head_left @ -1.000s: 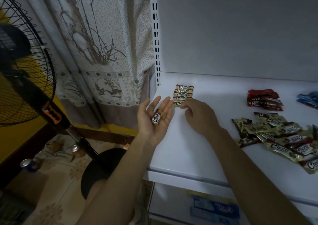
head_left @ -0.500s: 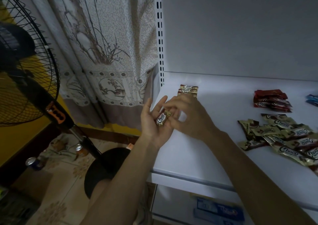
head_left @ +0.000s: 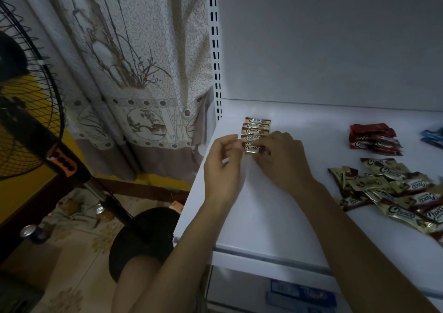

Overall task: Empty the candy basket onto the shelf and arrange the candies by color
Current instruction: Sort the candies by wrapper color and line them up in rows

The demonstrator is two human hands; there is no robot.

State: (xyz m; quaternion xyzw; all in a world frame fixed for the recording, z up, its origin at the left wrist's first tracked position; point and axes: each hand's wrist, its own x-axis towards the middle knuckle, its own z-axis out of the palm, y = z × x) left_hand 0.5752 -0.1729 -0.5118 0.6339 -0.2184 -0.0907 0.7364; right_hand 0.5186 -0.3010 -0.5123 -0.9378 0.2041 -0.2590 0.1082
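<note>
A neat column of small gold-and-brown Choco candies [head_left: 257,129] lies at the back left of the white shelf [head_left: 275,216]. Both hands hold one more gold candy [head_left: 251,148] at the near end of that column: my left hand [head_left: 224,166] pinches its left end, my right hand [head_left: 280,159] pinches its right end. A loose pile of gold candies [head_left: 393,190] spreads over the shelf's right side. Red candies [head_left: 372,140] are stacked behind the pile, and blue candies [head_left: 432,137] show at the right edge. The basket is out of view.
A slotted white upright [head_left: 215,56] marks the shelf's left end, with a patterned curtain [head_left: 124,73] beside it. A black standing fan [head_left: 28,111] stands at left, its round base [head_left: 141,236] on the tiled floor among cans [head_left: 28,230].
The left hand, which lay open with a candy on its palm, now pinches that candy together with the right hand, and both have carried it to the near end of the column.
</note>
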